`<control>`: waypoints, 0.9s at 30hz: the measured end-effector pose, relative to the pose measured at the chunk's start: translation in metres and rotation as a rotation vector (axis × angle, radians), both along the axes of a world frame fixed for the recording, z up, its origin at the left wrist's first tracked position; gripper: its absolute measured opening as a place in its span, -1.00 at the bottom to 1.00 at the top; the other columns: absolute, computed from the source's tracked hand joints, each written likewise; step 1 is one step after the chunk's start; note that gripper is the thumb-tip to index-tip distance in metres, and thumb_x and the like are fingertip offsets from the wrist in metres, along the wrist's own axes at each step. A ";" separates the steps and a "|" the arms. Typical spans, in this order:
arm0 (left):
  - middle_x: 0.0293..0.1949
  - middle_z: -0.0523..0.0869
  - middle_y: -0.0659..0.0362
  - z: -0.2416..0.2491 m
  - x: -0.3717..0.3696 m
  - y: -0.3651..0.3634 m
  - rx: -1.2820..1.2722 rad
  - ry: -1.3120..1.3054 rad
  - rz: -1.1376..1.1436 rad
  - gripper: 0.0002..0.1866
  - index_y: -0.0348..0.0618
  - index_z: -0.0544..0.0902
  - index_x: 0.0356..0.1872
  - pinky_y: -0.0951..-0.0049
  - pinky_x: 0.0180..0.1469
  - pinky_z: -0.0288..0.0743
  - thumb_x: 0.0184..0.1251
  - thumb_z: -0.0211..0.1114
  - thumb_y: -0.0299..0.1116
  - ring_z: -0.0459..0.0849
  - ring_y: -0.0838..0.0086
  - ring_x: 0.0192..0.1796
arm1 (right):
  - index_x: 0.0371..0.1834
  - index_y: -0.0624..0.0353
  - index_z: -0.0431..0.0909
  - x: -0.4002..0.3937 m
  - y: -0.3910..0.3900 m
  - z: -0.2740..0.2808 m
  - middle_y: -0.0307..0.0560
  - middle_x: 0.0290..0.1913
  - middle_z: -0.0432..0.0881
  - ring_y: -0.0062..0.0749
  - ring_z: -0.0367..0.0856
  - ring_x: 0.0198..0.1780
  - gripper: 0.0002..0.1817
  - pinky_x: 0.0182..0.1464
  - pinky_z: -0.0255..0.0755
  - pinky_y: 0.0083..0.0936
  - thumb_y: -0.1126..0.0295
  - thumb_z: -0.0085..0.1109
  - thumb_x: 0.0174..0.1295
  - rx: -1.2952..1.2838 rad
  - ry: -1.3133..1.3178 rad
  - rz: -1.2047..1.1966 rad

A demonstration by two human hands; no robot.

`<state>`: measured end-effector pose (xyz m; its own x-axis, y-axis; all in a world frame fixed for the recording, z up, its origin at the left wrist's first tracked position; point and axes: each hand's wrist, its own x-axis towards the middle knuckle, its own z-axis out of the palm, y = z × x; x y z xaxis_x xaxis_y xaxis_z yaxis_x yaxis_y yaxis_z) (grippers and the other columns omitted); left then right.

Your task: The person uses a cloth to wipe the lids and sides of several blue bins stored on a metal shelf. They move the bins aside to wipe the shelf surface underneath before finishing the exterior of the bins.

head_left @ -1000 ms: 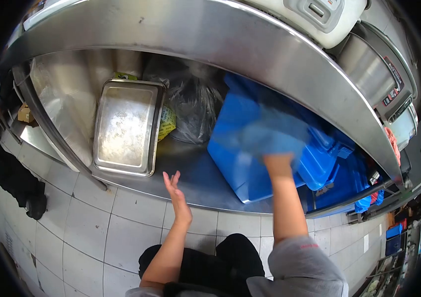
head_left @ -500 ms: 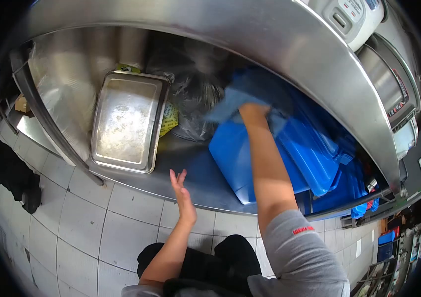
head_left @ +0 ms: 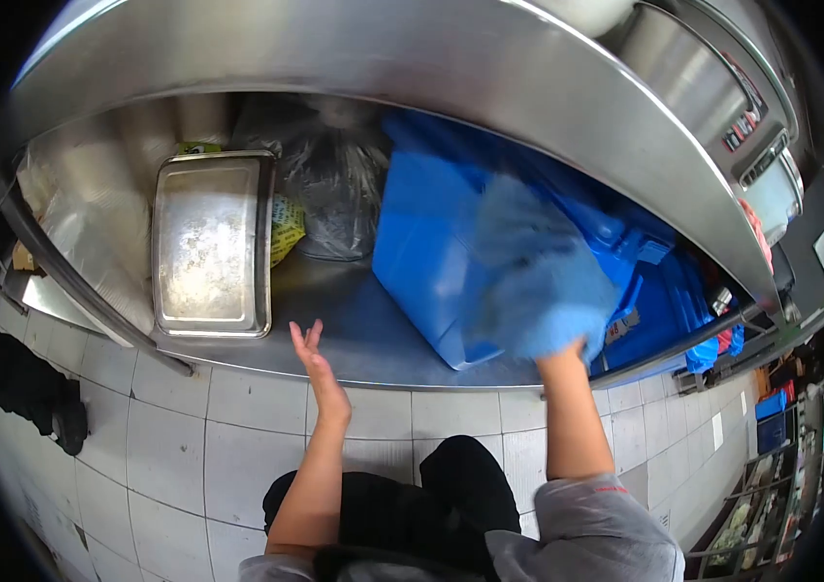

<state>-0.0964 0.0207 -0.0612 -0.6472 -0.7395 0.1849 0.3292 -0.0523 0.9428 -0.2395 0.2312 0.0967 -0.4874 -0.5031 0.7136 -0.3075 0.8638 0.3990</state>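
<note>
A light blue cloth (head_left: 540, 276), blurred by motion, hangs over the near side of a blue plastic bin (head_left: 423, 247). My right hand (head_left: 567, 357) is closed on the cloth's near end, and the fabric hides most of the fingers. My left hand (head_left: 323, 376) is held up in front of the steel shelf (head_left: 339, 320), fingers stretched out and nothing in them. Farther left on that shelf stands a rectangular metal tray (head_left: 213, 247), turned on its side with its broad face toward me.
Behind the tray are a dark plastic bag (head_left: 334, 199), a yellow packet (head_left: 287, 229) and clear-wrapped stacks (head_left: 92, 213). A steel counter edge (head_left: 383, 48) curves above. Another person's shoe (head_left: 69, 417) is on the tiled floor at left.
My right hand has drawn the cloth from the back of the bin toward me. My left hand stays open. The view has shifted slightly.
</note>
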 end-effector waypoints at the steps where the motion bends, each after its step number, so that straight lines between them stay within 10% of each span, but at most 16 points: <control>1: 0.30 0.21 -0.10 0.000 0.001 0.002 -0.023 -0.008 -0.002 -0.13 -0.07 -0.19 0.41 0.13 0.39 -0.33 0.27 -0.34 0.35 0.01 0.17 0.41 | -0.47 0.11 0.54 0.010 0.027 -0.002 -0.09 -0.42 0.56 -0.30 0.53 -0.36 -0.85 -0.29 0.42 -0.40 0.30 0.14 -0.07 -0.002 0.094 -0.053; 2: 0.31 0.21 -0.10 0.000 0.001 0.005 -0.045 -0.013 -0.003 -0.14 -0.08 -0.18 0.41 0.13 0.39 -0.30 0.28 -0.33 0.34 0.03 0.17 0.40 | -0.30 0.15 0.55 0.042 0.030 0.042 -0.03 -0.29 0.59 -0.24 0.55 -0.25 -0.76 -0.15 0.42 -0.39 0.28 0.13 -0.01 -0.142 -0.234 0.190; 8: 0.30 0.22 -0.09 0.016 -0.001 0.047 -0.194 -0.042 -0.102 -0.26 -0.13 0.04 0.38 0.21 0.36 -0.09 0.35 -0.25 0.20 0.14 0.20 0.36 | -0.35 0.19 0.54 -0.015 0.119 0.033 0.04 -0.25 0.59 0.00 0.52 -0.20 -0.80 -0.09 0.36 -0.17 0.41 -0.01 -0.05 -0.381 0.218 0.204; 9: 0.30 0.23 -0.10 0.017 -0.004 0.055 -0.201 -0.028 -0.124 -0.29 -0.13 0.08 0.37 0.23 0.35 -0.05 0.37 -0.22 0.16 0.16 0.21 0.35 | -0.20 0.21 0.58 -0.040 0.130 0.049 0.08 -0.16 0.61 -0.01 0.53 -0.07 -0.70 0.08 0.32 -0.22 0.34 0.01 0.02 -0.449 -0.137 0.158; 13: 0.27 0.26 -0.07 0.075 -0.021 0.098 -0.436 -0.153 -0.284 -0.35 -0.27 0.16 0.30 0.31 0.31 0.05 0.37 -0.04 0.01 0.26 0.23 0.28 | 0.01 0.13 0.51 -0.120 0.163 0.044 0.05 0.12 0.48 -0.16 0.41 0.17 -0.59 0.15 0.35 -0.34 0.32 -0.03 0.06 -0.398 -0.123 0.019; 19: 0.06 0.40 -0.01 0.167 -0.058 0.139 0.291 -0.087 -0.552 -0.29 -0.24 0.03 0.34 0.20 0.14 0.34 0.32 0.12 -0.11 0.41 0.25 0.08 | -0.22 0.25 0.55 -0.009 0.095 0.056 0.22 -0.02 0.47 0.08 0.41 0.01 -0.64 0.06 0.30 -0.18 0.20 0.08 0.02 -0.335 -0.014 -0.038; 27: -0.14 0.46 0.08 0.182 -0.096 0.134 0.484 -0.073 -0.612 -0.17 -0.25 -0.01 0.31 0.17 -0.02 0.51 0.16 0.34 -0.32 0.51 0.37 -0.21 | -0.34 0.17 0.56 -0.009 0.102 0.059 0.17 -0.22 0.49 0.07 0.43 -0.13 -0.70 -0.07 0.29 -0.08 0.21 0.10 -0.08 -0.463 -0.130 0.116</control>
<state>-0.1927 0.1546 0.1211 -0.9639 -0.2347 -0.1262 0.0467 -0.6152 0.7870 -0.2490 0.3332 0.1554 -0.5473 -0.2036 0.8118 -0.4337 0.8986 -0.0670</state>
